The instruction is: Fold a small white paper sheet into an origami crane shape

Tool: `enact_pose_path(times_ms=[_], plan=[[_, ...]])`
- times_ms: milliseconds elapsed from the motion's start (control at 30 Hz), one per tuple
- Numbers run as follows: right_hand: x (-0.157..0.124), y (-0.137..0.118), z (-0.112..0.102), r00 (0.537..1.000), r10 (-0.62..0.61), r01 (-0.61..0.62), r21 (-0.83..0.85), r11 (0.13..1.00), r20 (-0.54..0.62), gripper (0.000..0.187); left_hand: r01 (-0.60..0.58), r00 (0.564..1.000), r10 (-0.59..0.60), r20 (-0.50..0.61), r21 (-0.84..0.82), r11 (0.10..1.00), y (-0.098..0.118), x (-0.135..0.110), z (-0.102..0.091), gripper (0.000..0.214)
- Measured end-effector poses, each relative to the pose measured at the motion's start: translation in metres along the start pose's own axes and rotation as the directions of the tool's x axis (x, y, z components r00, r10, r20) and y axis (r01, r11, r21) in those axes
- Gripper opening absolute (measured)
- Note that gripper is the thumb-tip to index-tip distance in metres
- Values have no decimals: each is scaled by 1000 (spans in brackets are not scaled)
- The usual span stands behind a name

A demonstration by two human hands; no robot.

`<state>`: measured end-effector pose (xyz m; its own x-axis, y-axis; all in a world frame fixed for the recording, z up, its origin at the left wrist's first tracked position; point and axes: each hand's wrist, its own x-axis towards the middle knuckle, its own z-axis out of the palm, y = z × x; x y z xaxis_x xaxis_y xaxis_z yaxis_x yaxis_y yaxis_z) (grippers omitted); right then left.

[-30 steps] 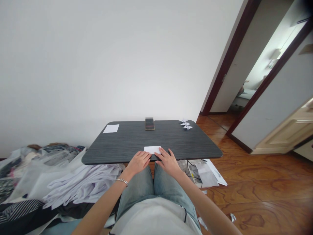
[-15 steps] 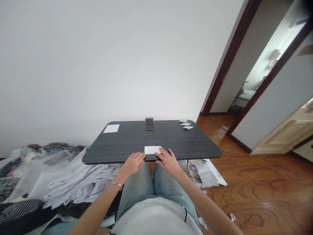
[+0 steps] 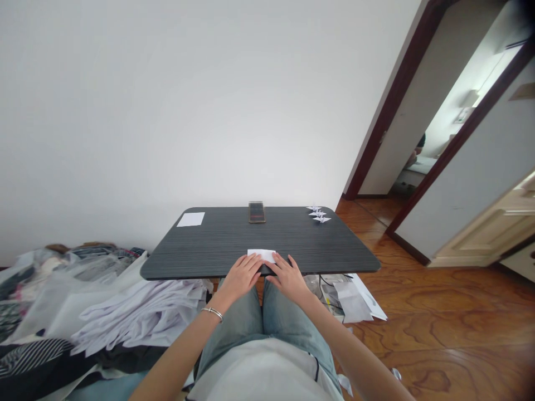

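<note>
A folded white sheet of paper (image 3: 261, 253) lies flat near the front edge of the dark table (image 3: 225, 234). My left hand (image 3: 243, 272) rests on its left part and lower edge, fingers stretched out. On the right end of the paper lies my right hand (image 3: 287, 274), its fingers spread and flat. The two hands almost meet at the paper's near edge, which they partly cover. Neither hand grips the paper; both press on it from above.
Another white sheet (image 3: 191, 219) lies at the table's back left. A phone (image 3: 257, 212) stands at the back middle. Several folded paper cranes (image 3: 319, 214) sit at the back right. Clothes and plastic bags (image 3: 125, 317) are heaped left; papers (image 3: 355, 301) lie under the table's right side.
My left hand has slid right, from the paper's left corner onto its lower middle. My right hand stays at the right end.
</note>
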<state>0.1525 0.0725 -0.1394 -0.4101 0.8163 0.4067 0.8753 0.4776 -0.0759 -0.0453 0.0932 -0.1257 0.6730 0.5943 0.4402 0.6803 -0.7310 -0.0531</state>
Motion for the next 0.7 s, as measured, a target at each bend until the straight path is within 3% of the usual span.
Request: enact_pose_path(times_ms=[300, 700], plan=[[5, 0, -7, 999, -28, 29, 29, 999, -23, 36, 88, 996, -88, 4, -59, 994, 6, 3, 7, 37], [22, 2, -29, 978, -210, 209, -25, 978, -21, 26, 118, 993, -120, -19, -83, 990, 11, 2, 2, 39]])
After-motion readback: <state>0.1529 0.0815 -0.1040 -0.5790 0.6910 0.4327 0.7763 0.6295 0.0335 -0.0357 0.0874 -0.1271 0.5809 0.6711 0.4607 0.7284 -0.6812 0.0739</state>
